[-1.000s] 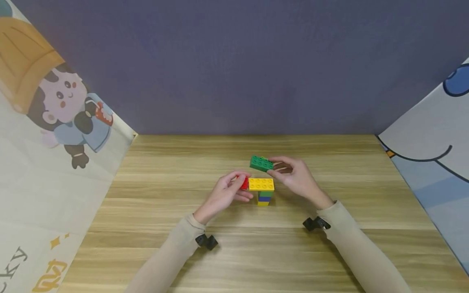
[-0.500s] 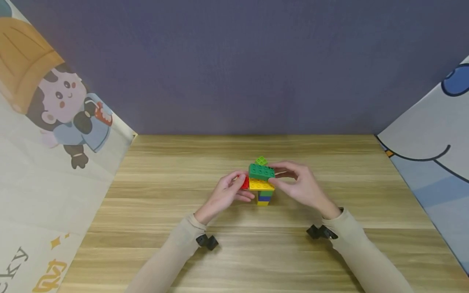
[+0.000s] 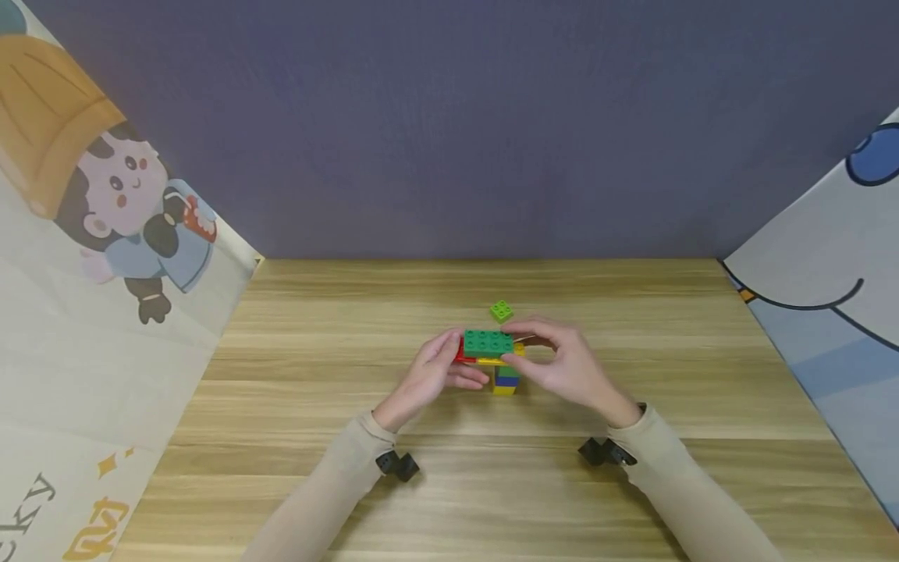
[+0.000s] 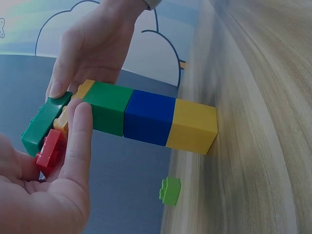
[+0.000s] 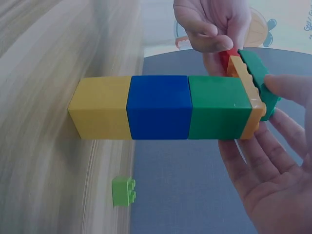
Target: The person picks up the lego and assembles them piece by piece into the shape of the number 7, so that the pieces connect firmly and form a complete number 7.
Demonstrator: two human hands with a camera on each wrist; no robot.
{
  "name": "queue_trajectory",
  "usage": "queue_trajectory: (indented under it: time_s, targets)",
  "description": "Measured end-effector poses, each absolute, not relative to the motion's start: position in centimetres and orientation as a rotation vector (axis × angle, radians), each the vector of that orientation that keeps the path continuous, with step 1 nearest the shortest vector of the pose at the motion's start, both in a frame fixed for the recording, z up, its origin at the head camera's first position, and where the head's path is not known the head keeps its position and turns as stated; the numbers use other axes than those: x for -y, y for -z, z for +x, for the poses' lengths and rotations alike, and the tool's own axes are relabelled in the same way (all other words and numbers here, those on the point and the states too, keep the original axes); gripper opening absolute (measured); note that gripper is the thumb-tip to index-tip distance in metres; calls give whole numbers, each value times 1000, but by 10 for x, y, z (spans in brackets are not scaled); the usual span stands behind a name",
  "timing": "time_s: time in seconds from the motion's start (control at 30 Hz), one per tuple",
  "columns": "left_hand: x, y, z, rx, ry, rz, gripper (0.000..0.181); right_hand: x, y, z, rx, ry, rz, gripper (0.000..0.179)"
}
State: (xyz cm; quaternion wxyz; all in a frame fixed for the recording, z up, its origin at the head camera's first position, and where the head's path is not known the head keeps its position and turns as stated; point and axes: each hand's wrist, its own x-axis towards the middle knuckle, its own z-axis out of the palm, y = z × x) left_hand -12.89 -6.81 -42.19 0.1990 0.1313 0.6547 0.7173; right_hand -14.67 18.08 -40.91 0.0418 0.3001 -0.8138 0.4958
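Note:
My right hand (image 3: 558, 361) pinches a green building brick (image 3: 488, 343) with several studs, between thumb and fingers. This brick sits over the thin yellow plate (image 5: 252, 114) and the red brick (image 4: 50, 152), slightly tilted in the right wrist view. My left hand (image 3: 430, 368) pinches the red brick at the plate's left end, with other fingers stretched below. The plate tops an upright tower of a green block (image 5: 219, 107), a blue block (image 5: 158, 107) and a yellow block (image 5: 102, 107) on the table. Whether the held green brick's studs are engaged cannot be told.
A small lime-green brick (image 3: 501, 311) lies on the wooden table (image 3: 337, 312) behind the tower. A dark blue-grey wall (image 3: 449, 140) stands at the table's back. Printed panels with cartoon figures flank both sides.
My right hand has brought the green brick forward and left, from behind the tower onto the yellow plate and red brick. The lime-green brick has come into fuller view. The left hand stays nearly still.

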Motion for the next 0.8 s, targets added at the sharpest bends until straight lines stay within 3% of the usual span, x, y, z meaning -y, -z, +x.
queue_trajectory:
  time_s: [0.4,0.8]
  targets:
    - [66,417,-128,-1836,-2037,384,62,-171,412,-146,2461,-1473,957,38]
    - [65,413,-128,-1862,-2048,331,56,-167,418,-147,2429,-1494,985,38]
